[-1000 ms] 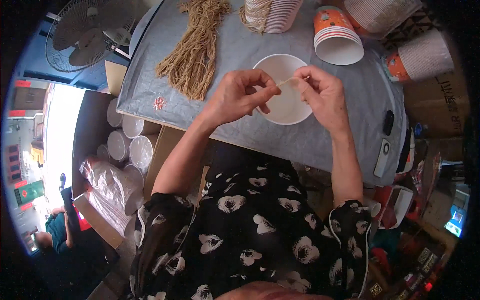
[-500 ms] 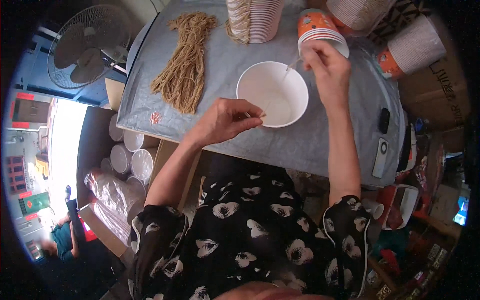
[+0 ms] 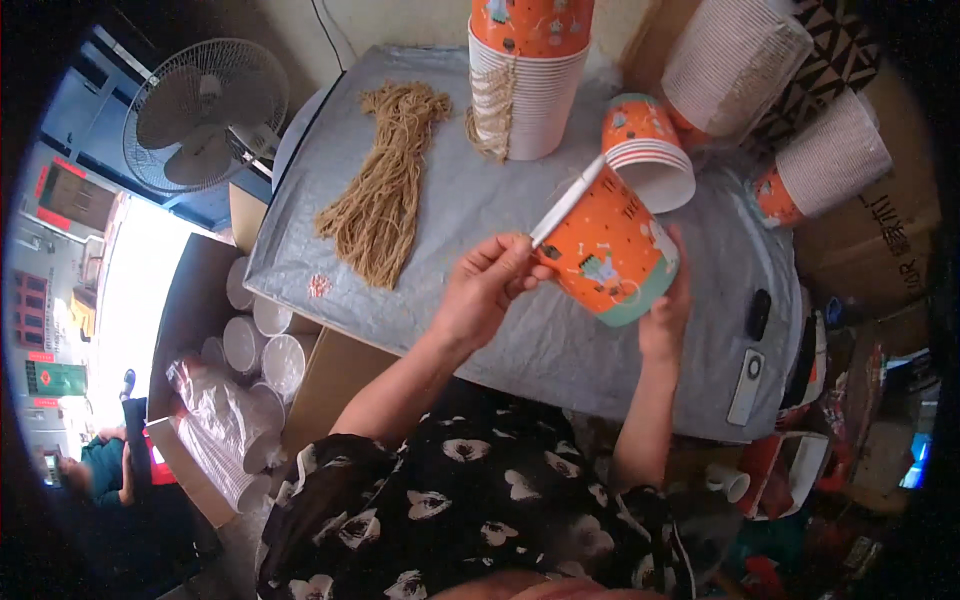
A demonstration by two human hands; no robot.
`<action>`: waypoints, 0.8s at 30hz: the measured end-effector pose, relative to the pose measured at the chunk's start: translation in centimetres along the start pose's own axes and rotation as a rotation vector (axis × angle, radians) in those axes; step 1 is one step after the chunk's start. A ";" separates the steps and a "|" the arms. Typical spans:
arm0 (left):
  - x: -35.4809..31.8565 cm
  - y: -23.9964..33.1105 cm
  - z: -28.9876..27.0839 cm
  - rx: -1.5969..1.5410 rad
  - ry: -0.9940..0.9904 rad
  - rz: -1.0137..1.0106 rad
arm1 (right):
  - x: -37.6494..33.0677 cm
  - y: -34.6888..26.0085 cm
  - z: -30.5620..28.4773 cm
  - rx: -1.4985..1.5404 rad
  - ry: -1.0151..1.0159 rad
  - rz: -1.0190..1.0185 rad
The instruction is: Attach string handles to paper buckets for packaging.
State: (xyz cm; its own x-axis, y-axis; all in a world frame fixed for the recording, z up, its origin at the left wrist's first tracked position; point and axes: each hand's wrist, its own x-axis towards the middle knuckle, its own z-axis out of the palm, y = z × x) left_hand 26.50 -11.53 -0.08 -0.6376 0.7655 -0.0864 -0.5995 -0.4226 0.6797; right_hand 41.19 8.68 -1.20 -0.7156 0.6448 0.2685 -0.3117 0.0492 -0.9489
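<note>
Held above the grey-covered bench (image 3: 430, 200) is an orange paper cup (image 3: 610, 250) with a teal band at its base and small cartoon prints, tilted on its side so that its white rim points up and to the left. The cup is gripped from below and behind by the right hand (image 3: 668, 310), whose fingers are wrapped around the base end. The rim region is met by the left hand (image 3: 490, 285), whose fingers are pinched closed on the near edge of the cup, where something thin may be caught between thumb and forefinger; what it is cannot be told. Just beyond the held cup, a short stack of matching orange cups (image 3: 650, 155) lies tipped over on the bench, its white open mouth facing the viewer. Behind that, a tall upright stack of cups (image 3: 530, 80) is seen, with loops of tan cord hanging at its side. A loose bundle of tan fibre strands (image 3: 385, 190) is spread on the left part of the bench, well apart from both hands. Two more sleeves of white-sided cups (image 3: 735, 60) are leaned at the upper right. A black remote (image 3: 760, 315) is laid near the right edge of the bench. A standing fan (image 3: 205, 115) is placed beyond the left corner.
</note>
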 end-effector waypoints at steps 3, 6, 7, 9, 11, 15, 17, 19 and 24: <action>1.0 -0.8 0.3 -0.065 -0.009 -0.036 | -0.9 2.3 -0.8 0.124 0.017 0.004; 0.9 -1.6 0.2 -0.068 -0.043 -0.034 | -1.7 3.4 -0.9 0.134 0.055 0.010; 0.6 -1.4 0.5 -0.088 -0.039 -0.035 | -1.7 3.2 -0.6 0.182 0.058 -0.008; 0.6 -1.0 0.5 -0.097 -0.048 -0.069 | -1.2 2.4 -0.3 0.162 0.082 -0.024; 0.6 0.4 0.7 -0.104 -0.059 -0.107 | -0.6 0.9 0.3 0.142 0.111 -0.039; 2.8 6.6 1.2 -0.067 -0.184 0.023 | 2.5 -3.6 -0.6 0.098 0.025 -0.141; 5.0 10.8 2.2 -0.073 -0.158 0.166 | 4.7 -6.8 -1.2 0.023 0.008 -0.217; 8.2 14.2 1.8 -0.073 -0.278 0.202 | 7.4 -10.1 -1.0 -0.041 -0.022 -0.315; 12.4 21.2 5.7 -0.030 -0.359 0.373 | 16.3 -21.0 4.3 -0.293 -0.194 -0.451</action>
State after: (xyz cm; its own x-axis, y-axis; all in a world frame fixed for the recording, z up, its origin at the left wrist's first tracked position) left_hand 8.65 -8.27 17.45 -0.6074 0.6764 0.4166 -0.3805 -0.7080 0.5949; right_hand 33.43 14.88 23.75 -0.6622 0.3600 0.6572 -0.4464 0.5148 -0.7319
